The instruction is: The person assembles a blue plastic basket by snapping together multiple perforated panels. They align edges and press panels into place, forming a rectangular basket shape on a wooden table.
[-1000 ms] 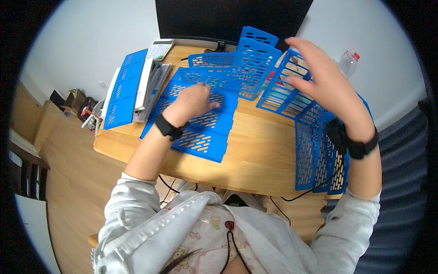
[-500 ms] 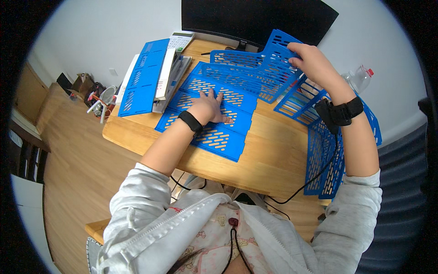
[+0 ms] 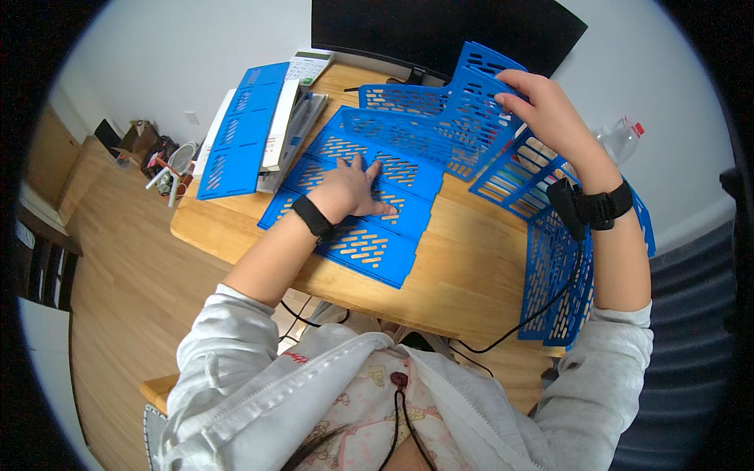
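Note:
My left hand (image 3: 345, 188) lies flat with fingers spread on a blue slotted plastic panel (image 3: 369, 245), which rests on the wooden table. Joined or touching along its far side stands an upright blue slotted file-rack panel (image 3: 479, 106) with a stepped outline. At the top right edge of that upright panel, my right hand (image 3: 538, 106) pinches it between thumb and fingers. Black straps circle both wrists, and a small dark device sits on the right one. Whether the flat and upright panels are locked together cannot be made out.
Another blue panel (image 3: 245, 129) lies on books and papers at left, near a calculator (image 3: 308, 67). More blue rack parts (image 3: 538, 275) stand along the right edge. Behind are a dark monitor (image 3: 440, 35) and a clear bottle (image 3: 620, 140). A black cable (image 3: 514, 330) hangs at the front.
The flat panel and my left hand have shifted slightly toward me and to the left. My right hand keeps its pinch on the upright panel, and the whole view has moved a little.

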`<act>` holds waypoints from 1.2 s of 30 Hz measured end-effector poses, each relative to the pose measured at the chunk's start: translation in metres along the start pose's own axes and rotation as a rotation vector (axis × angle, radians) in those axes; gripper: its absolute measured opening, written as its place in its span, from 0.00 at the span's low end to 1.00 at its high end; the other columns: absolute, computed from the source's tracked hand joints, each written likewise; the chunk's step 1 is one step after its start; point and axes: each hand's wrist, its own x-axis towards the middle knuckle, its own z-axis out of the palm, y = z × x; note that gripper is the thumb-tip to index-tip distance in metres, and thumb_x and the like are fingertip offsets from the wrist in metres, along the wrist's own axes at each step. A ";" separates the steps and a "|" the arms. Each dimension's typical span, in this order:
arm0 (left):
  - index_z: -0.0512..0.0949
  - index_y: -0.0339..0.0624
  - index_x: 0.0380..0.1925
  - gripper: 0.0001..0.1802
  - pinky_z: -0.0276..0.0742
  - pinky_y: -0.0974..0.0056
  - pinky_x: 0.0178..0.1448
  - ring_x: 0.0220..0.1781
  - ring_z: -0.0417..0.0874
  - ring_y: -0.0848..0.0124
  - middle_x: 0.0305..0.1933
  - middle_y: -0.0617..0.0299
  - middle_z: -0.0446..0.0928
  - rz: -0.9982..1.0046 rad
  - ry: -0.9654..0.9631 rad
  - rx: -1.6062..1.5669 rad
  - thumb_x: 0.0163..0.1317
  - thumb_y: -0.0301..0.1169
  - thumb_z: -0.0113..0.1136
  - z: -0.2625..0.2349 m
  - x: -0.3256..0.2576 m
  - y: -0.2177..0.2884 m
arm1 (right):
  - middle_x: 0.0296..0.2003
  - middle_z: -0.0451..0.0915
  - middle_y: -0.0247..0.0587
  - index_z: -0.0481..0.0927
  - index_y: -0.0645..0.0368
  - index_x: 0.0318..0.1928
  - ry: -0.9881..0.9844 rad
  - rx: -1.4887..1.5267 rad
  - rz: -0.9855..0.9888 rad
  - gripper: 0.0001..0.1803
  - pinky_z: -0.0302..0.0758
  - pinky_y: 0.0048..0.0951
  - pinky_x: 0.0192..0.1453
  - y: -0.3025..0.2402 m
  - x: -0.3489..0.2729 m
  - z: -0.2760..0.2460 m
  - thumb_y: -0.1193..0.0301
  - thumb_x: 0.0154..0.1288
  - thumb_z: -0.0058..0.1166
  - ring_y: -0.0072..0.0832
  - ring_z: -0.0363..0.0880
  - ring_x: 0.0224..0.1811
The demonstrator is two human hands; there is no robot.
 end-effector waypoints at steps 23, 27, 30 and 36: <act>0.44 0.46 0.67 0.66 0.61 0.37 0.59 0.68 0.47 0.38 0.70 0.43 0.43 -0.161 -0.082 -0.013 0.33 0.76 0.52 0.000 0.022 -0.003 | 0.24 0.73 0.30 0.76 0.60 0.42 -0.151 0.072 0.054 0.10 0.67 0.18 0.25 0.028 -0.010 -0.003 0.69 0.64 0.49 0.16 0.69 0.24; 0.44 0.46 0.67 0.66 0.61 0.38 0.59 0.68 0.47 0.38 0.70 0.43 0.43 -0.163 -0.088 -0.002 0.34 0.76 0.52 -0.001 0.022 -0.004 | 0.25 0.74 0.31 0.76 0.60 0.42 -0.186 0.050 0.048 0.10 0.68 0.18 0.27 0.027 -0.013 -0.009 0.70 0.63 0.49 0.16 0.69 0.25; 0.43 0.47 0.67 0.66 0.60 0.37 0.59 0.68 0.46 0.37 0.70 0.44 0.42 -0.172 -0.104 -0.018 0.33 0.75 0.53 -0.001 0.024 -0.004 | 0.27 0.75 0.33 0.76 0.62 0.41 -0.234 0.130 0.155 0.09 0.71 0.20 0.34 0.025 -0.024 -0.016 0.71 0.63 0.49 0.18 0.72 0.29; 0.44 0.46 0.67 0.66 0.61 0.36 0.59 0.68 0.47 0.36 0.69 0.41 0.42 -0.160 -0.097 -0.015 0.33 0.76 0.52 -0.001 0.024 -0.004 | 0.31 0.77 0.36 0.76 0.63 0.42 -0.218 0.099 0.140 0.10 0.72 0.22 0.43 0.025 -0.030 -0.017 0.71 0.63 0.49 0.21 0.75 0.35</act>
